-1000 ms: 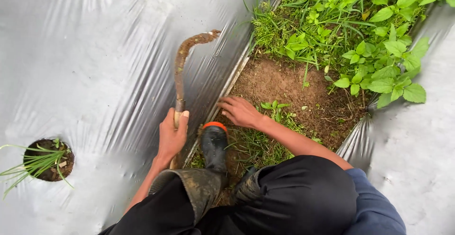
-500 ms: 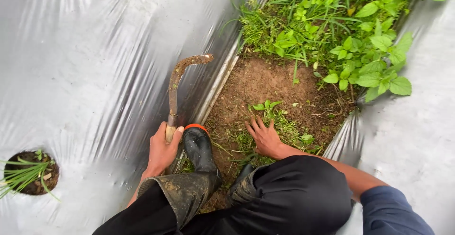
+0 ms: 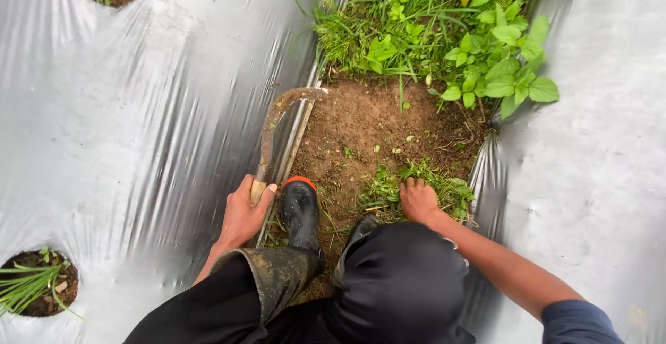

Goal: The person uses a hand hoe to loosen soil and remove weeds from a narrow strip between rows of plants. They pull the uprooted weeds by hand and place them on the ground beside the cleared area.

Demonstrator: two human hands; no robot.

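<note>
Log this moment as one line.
left hand: shut on sickle handle | right hand: gripping grass tuft | boot between hands | silver mulch sheet left

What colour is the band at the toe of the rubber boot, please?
Orange, on a black boot; head view.

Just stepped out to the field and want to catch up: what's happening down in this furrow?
A person crouches in the soil strip between two beds covered in silver plastic sheet. The left hand holds a soil-caked curved sickle by its wooden handle, blade against the sheet's edge. The right hand grips a tuft of grass beside the rubber boot. Bare dirt lies just ahead; thick weeds stand beyond.
</note>
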